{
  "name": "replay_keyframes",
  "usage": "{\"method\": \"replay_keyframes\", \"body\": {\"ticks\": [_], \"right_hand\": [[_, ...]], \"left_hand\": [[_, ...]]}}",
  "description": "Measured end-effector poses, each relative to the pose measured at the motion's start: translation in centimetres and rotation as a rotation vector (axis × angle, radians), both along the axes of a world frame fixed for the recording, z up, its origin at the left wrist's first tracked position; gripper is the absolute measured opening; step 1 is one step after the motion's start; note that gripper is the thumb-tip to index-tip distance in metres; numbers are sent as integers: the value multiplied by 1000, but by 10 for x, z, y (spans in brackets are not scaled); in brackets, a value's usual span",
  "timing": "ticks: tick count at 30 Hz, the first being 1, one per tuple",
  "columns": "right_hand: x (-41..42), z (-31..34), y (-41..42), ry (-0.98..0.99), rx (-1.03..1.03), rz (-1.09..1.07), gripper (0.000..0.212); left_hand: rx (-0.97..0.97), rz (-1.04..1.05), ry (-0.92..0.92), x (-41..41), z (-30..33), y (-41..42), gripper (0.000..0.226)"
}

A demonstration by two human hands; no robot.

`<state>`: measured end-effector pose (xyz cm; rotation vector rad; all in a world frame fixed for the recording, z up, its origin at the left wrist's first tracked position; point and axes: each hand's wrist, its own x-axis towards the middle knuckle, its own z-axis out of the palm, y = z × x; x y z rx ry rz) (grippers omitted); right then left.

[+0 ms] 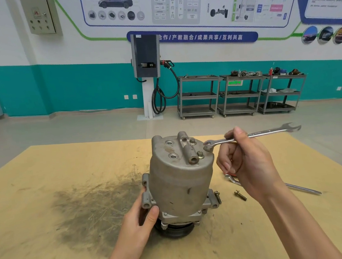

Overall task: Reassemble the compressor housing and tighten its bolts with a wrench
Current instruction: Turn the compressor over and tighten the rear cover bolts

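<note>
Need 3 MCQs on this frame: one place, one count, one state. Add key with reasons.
1. Where does the loose bolt lie?
A. on the board right of the compressor
B. on top of the housing
C. in the left hand

2. How many wrenches show?
A. one
B. two
C. four

3. What is the left hand doing?
A. hanging idle
B. turning a wrench
C. gripping the compressor at its lower flange

Key:
1 A: the bolt rests on the yellow board, beside the base.
2 B: one wrench is held in the right hand, and a second wrench lies on the board behind that hand.
3 C: its thumb and fingers wrap a mounting lug.
</note>
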<state>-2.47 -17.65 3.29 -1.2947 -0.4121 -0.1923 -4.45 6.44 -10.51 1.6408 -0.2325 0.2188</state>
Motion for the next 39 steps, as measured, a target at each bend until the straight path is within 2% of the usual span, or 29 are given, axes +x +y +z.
{"method": "replay_keyframes", "body": {"ticks": [6,13,21,25,30,36,39], "right_hand": [[0,1,0,22,-3,3,31],[-1,-10,3,11,222,19,23],[-3,-17,6,12,151,2,19],[-8,-23,9,-15,186,-6,28],[-17,-25,19,-102,80,-148,31],[-23,-30,28,-172,55,-238,30],[-24,-30,28,-187,13,-264,43]], "left_hand": [[3,11,6,0,1,-1,120],[-3,20,20,0,0,-1,120],[-1,21,18,-1,0,-1,119],[-2,28,24,-2,2,-2,117],[9,33,31,-5,4,-3,116],[8,33,40,-5,6,-3,117],[3,34,39,-5,6,-3,118]]}}
